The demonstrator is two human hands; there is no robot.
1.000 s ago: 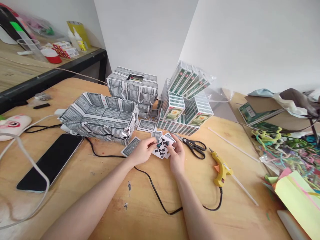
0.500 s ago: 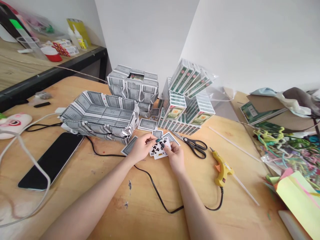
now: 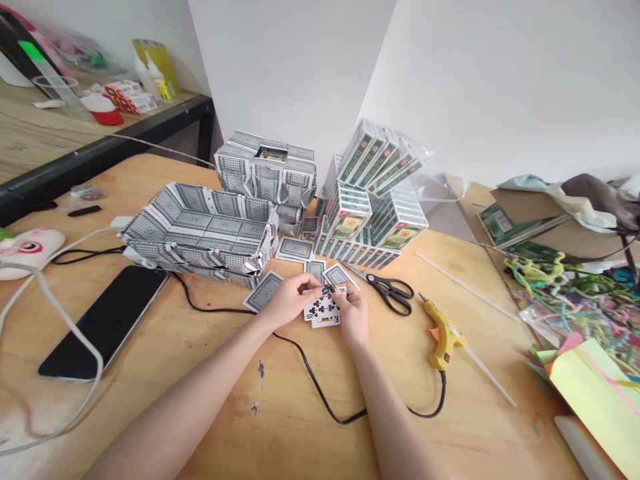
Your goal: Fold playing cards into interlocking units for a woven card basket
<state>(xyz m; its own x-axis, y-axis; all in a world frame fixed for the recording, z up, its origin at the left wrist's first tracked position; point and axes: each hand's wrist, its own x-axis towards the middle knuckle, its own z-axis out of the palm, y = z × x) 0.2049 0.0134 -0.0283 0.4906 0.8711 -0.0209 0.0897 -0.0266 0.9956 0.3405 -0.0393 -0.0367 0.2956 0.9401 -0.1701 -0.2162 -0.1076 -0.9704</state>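
Both my hands meet at the middle of the wooden table [image 3: 150,347]. My left hand [image 3: 290,300] and my right hand [image 3: 353,310] pinch the top edge of a face-up ten of clubs [image 3: 323,310], which lies over another face-up card. Loose face-down cards [image 3: 263,291] lie just beyond my fingers. Behind them stands a long tray built of folded cards [image 3: 200,230] and a smaller box of folded cards [image 3: 267,170].
Stacked card packs [image 3: 375,207] rise behind the hands. Black scissors [image 3: 390,290] and a yellow glue gun [image 3: 443,333] lie to the right, its black cord [image 3: 310,380] running under my arms. A dark tablet [image 3: 105,320] lies left. Coloured pipe cleaners [image 3: 565,293] and paper crowd the right edge.
The ten of clubs has come down from a tilted hold to lie nearly flat on the card under it. Both hands have closed in on its top edge.
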